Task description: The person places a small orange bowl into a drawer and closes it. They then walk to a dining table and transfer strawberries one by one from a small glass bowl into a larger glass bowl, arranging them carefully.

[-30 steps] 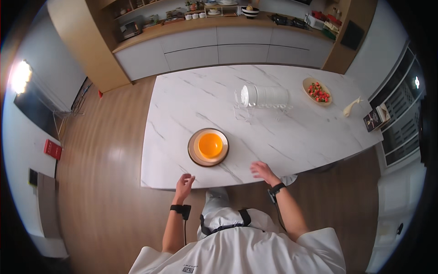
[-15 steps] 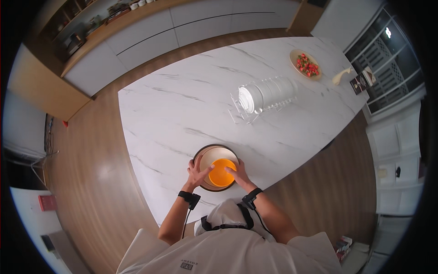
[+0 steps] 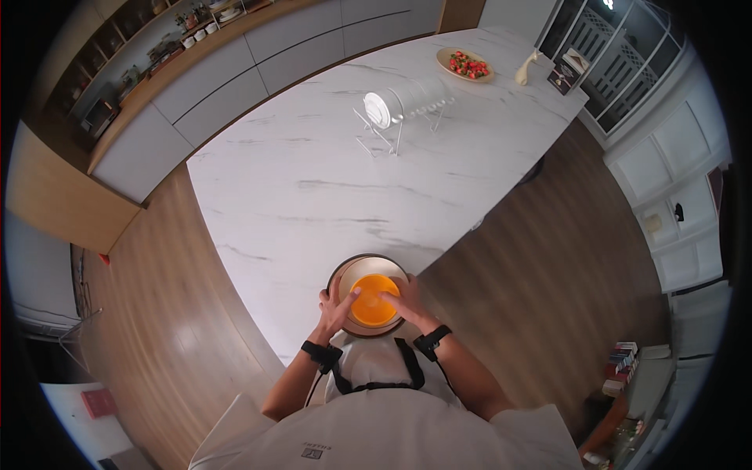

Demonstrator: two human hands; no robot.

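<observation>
A nested stack of bowls is between my hands, close to my body by the table's near edge. Outermost is a wide, dark-rimmed bowl (image 3: 364, 256), with a cream-white bowl (image 3: 381, 267) inside it and an orange bowl (image 3: 373, 310) on top. My left hand (image 3: 335, 310) wraps the stack's left side, its thumb reaching over to the orange rim. On the opposite side my right hand (image 3: 409, 301) grips the same way, thumb over the orange bowl. Fingertips beneath the outer rim are hidden. Whether the stack touches the table cannot be made out.
Farther up the marble-patterned table (image 3: 313, 211) stands a wire rack of white plates (image 3: 399, 106). Beyond it are a plate of strawberries (image 3: 468, 66), a pale vase-like object (image 3: 526, 70) and a small upright card (image 3: 567, 72). Wooden floor (image 3: 501, 305) borders the table.
The table and its far objects have shifted up and left in view. The bowl stack, still held in both hands, is now nearer the table's edge and my body.
</observation>
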